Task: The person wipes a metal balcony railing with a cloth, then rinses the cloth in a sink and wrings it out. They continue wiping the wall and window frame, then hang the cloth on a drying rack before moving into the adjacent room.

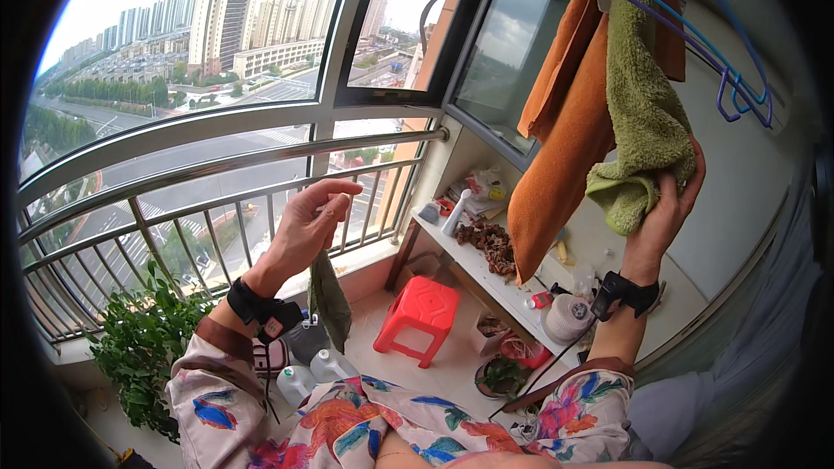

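My right hand (668, 208) is closed around the lower end of a green terry towel (642, 91), which hangs down from above. Just behind it an orange cloth (563, 176) hangs folded. Blue and purple wire hangers (726, 68) are at the upper right. My left hand (309, 228) is raised before the railing with its fingers curled. A dark green cloth (329, 303) hangs from beneath this hand; its upper end is hidden behind the fingers. Both wrists bear black straps.
A metal railing (225, 163) runs along the window. A red plastic stool (420, 316) stands on the floor by a white shelf (456, 254) with assorted items. A leafy plant (146, 339) is at lower left, plastic jugs (313, 374) below, and a potted plant (502, 378) near the shelf.
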The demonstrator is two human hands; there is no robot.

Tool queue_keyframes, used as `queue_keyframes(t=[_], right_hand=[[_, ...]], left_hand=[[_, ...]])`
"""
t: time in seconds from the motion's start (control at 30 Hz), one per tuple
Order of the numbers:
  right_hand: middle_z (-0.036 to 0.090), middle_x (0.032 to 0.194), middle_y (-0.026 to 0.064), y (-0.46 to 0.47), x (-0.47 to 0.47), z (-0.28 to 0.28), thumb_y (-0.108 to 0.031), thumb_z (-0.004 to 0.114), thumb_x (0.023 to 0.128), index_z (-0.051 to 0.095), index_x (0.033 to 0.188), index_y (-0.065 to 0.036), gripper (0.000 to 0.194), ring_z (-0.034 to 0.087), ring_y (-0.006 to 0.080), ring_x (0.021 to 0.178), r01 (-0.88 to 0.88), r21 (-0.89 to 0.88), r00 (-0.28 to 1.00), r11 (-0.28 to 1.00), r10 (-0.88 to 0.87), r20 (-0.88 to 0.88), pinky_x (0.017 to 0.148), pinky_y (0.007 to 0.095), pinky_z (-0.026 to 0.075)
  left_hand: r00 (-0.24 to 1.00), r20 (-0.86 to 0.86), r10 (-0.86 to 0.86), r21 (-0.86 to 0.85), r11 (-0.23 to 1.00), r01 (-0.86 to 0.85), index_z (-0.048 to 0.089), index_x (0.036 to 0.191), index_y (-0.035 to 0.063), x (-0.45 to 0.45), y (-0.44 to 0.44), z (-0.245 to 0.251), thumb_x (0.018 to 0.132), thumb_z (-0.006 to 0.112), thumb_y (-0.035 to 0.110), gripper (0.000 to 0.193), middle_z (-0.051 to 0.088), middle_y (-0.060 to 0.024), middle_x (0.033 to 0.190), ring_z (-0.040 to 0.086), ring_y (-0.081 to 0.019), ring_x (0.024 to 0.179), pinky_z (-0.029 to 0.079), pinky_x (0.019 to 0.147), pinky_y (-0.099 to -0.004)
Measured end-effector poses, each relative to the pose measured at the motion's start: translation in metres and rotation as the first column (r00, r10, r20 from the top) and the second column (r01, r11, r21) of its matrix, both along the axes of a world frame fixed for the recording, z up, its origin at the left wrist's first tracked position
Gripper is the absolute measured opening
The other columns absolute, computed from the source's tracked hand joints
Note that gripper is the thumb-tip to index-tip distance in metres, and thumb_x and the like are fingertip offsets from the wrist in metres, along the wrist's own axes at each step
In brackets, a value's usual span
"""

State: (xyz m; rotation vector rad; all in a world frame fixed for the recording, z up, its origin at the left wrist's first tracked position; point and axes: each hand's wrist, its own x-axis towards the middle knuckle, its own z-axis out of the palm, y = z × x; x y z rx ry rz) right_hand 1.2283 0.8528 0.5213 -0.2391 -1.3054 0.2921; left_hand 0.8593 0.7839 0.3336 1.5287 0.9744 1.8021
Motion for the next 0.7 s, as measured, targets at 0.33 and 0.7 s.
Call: queue_keyframes(t=[0.33,0.7], right_hand=[[0.057,0.131,0.0075,-0.033,0.073,0.052,-0.006,0.047,0.097,0.049,0.140,-0.005,0.043,0.057,0.0189,0.120,-0.067,-0.137,0.979,0.988,0.091,0.181,0.104,0.0327,0.046],[0.055,0.135,0.0099,-0.032,0.090,0.047,-0.003,0.053,0.092,0.046,0.143,-0.004,0.052,0.055,0.0216,0.123,-0.041,-0.147,0.986,0.988,0.064,0.157,0.107,0.0357,0.044]], left_hand=[[0.878,-0.446,0.175,0.431,0.901,0.039,0.053,0.146,0.0300,0.040,0.099,0.198,0.101,0.062,0.022,0.047,0.065,-0.0055,0.109,0.046,-0.0014,0.056,0.045,0.050,-0.0212],[0.945,-0.319,0.066,0.511,0.852,0.113,0.062,0.133,0.0076,0.097,0.152,0.299,0.101,0.059,0.023,0.035,0.066,-0.0039,0.104,0.049,-0.0063,0.062,0.043,0.052,-0.0241]])
